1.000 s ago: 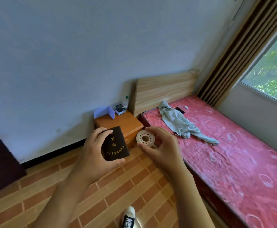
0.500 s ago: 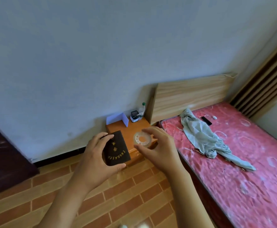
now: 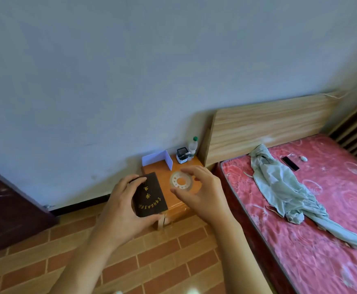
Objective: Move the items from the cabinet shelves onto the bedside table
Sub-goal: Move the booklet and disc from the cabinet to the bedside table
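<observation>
My left hand [image 3: 123, 209] grips a small dark booklet [image 3: 150, 195] with gold lettering, thumb below and fingers over its top edge. My right hand [image 3: 203, 193] pinches a clear roll of tape [image 3: 181, 181] with a white core between thumb and fingertips. Both are held in the air in front of the orange wooden bedside table [image 3: 162, 168], which stands against the wall beside the bed. The cabinet is a dark mass [image 3: 1, 211] at the left edge; its shelves are out of view.
On the bedside table stand a folded white card [image 3: 158, 159], a small black-and-white box [image 3: 182, 154] and a plastic bottle [image 3: 192, 147]. To the right lie the bed's red mattress [image 3: 321, 219], a grey-green garment [image 3: 283, 187], a phone [image 3: 290, 163] and the wooden headboard [image 3: 268, 124]. Brick-pattern floor below.
The view has swung left and closed in on the bedside table. Both hands, still holding the booklet and the tape, now overlap the table's top instead of its front.
</observation>
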`<state>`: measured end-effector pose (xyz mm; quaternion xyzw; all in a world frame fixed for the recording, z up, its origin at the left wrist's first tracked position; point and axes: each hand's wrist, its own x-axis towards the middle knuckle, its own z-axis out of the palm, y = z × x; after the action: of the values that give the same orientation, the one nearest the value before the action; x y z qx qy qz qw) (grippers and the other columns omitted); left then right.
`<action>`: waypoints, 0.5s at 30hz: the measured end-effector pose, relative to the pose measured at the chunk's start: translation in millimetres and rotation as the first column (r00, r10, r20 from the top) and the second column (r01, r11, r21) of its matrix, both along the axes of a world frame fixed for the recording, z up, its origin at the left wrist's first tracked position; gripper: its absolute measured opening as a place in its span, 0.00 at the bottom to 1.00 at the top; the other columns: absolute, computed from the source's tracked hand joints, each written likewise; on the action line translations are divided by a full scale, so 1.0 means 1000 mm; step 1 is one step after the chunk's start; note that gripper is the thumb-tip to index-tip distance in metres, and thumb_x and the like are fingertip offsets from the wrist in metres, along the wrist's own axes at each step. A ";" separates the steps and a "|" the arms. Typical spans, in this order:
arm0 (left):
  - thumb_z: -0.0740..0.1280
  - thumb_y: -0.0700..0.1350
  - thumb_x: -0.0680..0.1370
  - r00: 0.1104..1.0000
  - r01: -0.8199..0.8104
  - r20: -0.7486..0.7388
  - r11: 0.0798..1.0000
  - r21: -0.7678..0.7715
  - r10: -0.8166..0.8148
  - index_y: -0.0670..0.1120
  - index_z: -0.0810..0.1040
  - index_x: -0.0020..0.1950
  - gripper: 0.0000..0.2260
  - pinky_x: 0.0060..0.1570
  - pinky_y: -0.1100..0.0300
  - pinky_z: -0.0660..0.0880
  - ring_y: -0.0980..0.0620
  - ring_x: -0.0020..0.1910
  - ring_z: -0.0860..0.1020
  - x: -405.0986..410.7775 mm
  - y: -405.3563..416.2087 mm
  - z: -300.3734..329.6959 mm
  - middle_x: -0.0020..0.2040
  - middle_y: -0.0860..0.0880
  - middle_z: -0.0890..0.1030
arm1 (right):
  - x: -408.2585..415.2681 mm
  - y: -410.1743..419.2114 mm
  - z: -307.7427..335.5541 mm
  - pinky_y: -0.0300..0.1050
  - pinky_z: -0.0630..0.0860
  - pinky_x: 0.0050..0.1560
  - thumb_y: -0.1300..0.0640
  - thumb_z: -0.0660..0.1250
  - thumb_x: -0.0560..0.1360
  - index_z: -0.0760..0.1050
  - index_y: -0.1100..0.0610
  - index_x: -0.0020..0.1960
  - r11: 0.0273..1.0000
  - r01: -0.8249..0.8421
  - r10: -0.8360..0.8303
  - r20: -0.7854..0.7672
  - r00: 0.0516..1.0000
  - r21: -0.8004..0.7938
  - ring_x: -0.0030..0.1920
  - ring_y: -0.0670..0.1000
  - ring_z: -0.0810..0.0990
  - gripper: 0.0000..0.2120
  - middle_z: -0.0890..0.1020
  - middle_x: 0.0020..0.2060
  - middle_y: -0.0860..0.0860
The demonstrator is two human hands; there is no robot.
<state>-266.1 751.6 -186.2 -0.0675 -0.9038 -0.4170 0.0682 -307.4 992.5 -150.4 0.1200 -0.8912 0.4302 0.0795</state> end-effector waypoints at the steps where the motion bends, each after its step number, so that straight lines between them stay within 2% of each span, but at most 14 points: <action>1: 0.83 0.62 0.62 1.000 -0.001 0.000 1.000 -0.011 0.001 0.53 0.72 0.76 0.45 0.72 0.68 0.63 0.64 0.71 0.67 -0.009 0.000 -0.002 0.71 0.64 0.66 | -0.008 0.000 -0.004 0.45 0.78 0.62 0.43 0.80 0.70 0.81 0.48 0.65 1.000 0.002 -0.002 0.008 1.000 0.000 0.62 0.42 0.79 0.25 0.82 0.59 0.40; 4: 0.85 0.59 0.63 1.000 0.007 0.006 0.999 -0.046 -0.006 0.53 0.72 0.76 0.45 0.72 0.62 0.64 0.61 0.72 0.68 -0.037 -0.002 -0.011 0.71 0.62 0.66 | -0.033 -0.001 -0.016 0.45 0.78 0.62 0.43 0.80 0.71 0.80 0.48 0.65 1.000 0.012 -0.013 0.044 0.999 0.013 0.62 0.42 0.79 0.25 0.82 0.59 0.40; 7: 0.84 0.60 0.63 0.999 0.028 0.030 0.999 -0.028 -0.028 0.53 0.71 0.77 0.45 0.72 0.62 0.64 0.62 0.72 0.67 -0.071 -0.007 -0.026 0.71 0.64 0.65 | -0.062 -0.004 -0.028 0.46 0.78 0.62 0.41 0.79 0.71 0.80 0.47 0.65 1.000 0.018 -0.019 0.067 0.998 0.011 0.62 0.42 0.79 0.25 0.82 0.59 0.40; 13: 0.81 0.65 0.63 0.989 0.089 0.118 0.996 0.009 -0.089 0.55 0.69 0.78 0.46 0.73 0.52 0.72 0.58 0.73 0.68 -0.165 -0.020 -0.055 0.73 0.63 0.64 | -0.142 -0.014 -0.049 0.45 0.78 0.61 0.42 0.79 0.70 0.81 0.47 0.64 0.995 0.084 -0.089 0.113 0.990 0.050 0.60 0.42 0.79 0.25 0.82 0.58 0.40; 15: 0.80 0.66 0.62 0.985 0.109 0.137 0.994 0.008 -0.109 0.54 0.69 0.78 0.47 0.71 0.51 0.73 0.58 0.72 0.69 -0.201 -0.026 -0.062 0.73 0.62 0.65 | -0.170 -0.020 -0.054 0.45 0.78 0.60 0.41 0.78 0.70 0.81 0.47 0.64 0.993 0.097 -0.105 0.141 0.984 0.064 0.61 0.43 0.79 0.25 0.82 0.58 0.40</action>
<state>-467.6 725.1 -248.1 -0.0878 -0.9012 -0.4241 -0.0172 -477.8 972.7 -204.7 0.0453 -0.9115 0.4075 0.0332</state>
